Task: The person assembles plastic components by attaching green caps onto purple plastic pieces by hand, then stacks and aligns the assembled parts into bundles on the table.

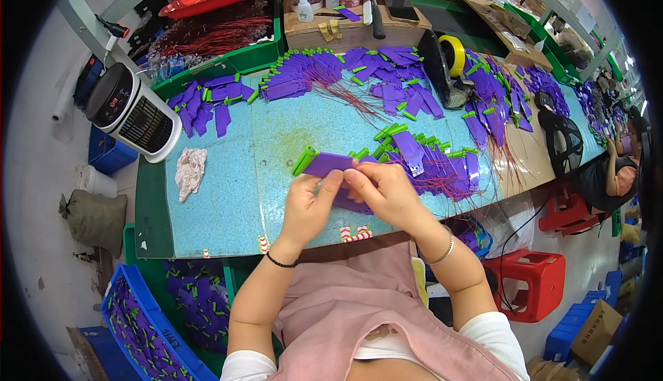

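Between my two hands, over the near middle of the table, is a flat purple plastic piece (327,164) with a bright green tube-shaped end (305,160) pointing left. My left hand (309,206) is closed, its thumb and fingers pinching the piece's near edge. Closed on the piece's right end is my right hand (387,189), its thumb close to the left thumb. More purple lies just under the hands, partly hidden by them. Just beyond and right of my right hand spreads a pile of similar purple pieces (442,174) with green ends and thin red wires.
More purple pieces (304,71) lie in heaps along the table's back. A white heater (141,118) and crumpled cloth (190,172) are at left. A black stand with a yellow tape roll (452,55) rises behind. A blue crate (148,329) stands lower left, a red stool (528,284) at right.
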The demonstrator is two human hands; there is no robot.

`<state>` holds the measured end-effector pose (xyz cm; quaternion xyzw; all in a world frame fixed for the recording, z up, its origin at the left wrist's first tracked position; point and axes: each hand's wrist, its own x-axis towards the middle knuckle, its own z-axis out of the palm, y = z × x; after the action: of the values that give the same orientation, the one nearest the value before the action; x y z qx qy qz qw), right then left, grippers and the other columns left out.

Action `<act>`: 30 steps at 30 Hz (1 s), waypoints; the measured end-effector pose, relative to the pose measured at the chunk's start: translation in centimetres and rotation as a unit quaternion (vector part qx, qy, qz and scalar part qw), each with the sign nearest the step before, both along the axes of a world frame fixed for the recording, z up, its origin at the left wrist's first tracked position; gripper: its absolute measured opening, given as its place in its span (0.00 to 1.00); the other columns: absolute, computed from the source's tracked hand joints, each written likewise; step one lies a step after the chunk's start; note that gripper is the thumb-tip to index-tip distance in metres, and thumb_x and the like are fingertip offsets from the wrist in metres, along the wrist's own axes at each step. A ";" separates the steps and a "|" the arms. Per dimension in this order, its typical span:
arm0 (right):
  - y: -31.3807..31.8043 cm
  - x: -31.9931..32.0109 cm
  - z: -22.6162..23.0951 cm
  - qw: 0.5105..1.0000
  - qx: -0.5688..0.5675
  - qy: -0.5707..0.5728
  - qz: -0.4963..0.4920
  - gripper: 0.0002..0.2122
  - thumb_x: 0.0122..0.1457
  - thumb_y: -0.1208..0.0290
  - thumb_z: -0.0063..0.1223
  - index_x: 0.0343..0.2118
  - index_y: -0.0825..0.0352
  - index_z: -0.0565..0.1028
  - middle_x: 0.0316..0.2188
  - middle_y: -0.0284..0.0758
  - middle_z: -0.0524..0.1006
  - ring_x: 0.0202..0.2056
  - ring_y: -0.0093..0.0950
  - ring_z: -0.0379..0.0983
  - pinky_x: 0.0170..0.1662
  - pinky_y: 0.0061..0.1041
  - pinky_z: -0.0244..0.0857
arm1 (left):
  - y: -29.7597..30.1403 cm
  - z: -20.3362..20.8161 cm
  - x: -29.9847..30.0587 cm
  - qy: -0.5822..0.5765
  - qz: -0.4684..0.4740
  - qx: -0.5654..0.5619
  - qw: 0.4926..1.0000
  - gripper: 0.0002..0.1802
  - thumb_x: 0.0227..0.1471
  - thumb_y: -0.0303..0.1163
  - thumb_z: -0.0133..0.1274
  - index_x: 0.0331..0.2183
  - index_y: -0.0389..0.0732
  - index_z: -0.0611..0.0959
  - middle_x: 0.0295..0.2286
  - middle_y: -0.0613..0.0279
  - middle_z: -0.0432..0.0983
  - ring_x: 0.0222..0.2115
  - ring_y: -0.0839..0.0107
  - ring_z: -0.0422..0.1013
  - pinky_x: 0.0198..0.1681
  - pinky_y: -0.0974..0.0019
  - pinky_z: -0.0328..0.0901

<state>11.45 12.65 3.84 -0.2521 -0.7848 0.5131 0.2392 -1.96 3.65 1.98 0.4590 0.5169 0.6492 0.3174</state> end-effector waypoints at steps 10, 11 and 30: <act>1.1 0.1 1.3 0.981 0.061 0.136 0.122 0.07 0.51 0.73 0.54 0.32 0.69 0.73 0.28 0.35 0.73 0.30 0.25 0.69 0.35 0.22 0.62 | -0.7 1.5 0.7 0.269 -0.119 -0.059 0.954 0.11 0.51 0.31 0.47 0.24 0.36 0.80 0.21 0.52 0.75 0.24 0.55 0.71 0.27 0.58 0.63; 1.2 0.0 1.2 0.980 0.043 0.146 0.126 0.06 0.51 0.73 0.54 0.31 0.69 0.74 0.27 0.34 0.73 0.29 0.23 0.69 0.34 0.21 0.62 | -0.6 1.6 0.5 0.277 -0.137 -0.069 0.948 0.12 0.52 0.32 0.46 0.25 0.35 0.80 0.21 0.53 0.76 0.24 0.57 0.72 0.28 0.60 0.64; 34.3 -8.4 2.6 0.810 0.433 -0.177 -0.353 0.19 0.56 0.60 0.40 0.49 0.62 0.67 0.41 0.42 0.73 0.49 0.36 0.64 0.52 0.38 0.51 | 0.0 -0.9 -3.7 -0.013 -0.272 -0.125 0.954 0.16 0.57 0.32 0.42 0.30 0.30 0.80 0.33 0.55 0.78 0.33 0.71 0.73 0.39 0.70 0.65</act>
<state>3.04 46.93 6.44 -0.4685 -0.8115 -0.0537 0.3451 -5.70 3.62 1.07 0.5306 0.4454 0.4739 0.5436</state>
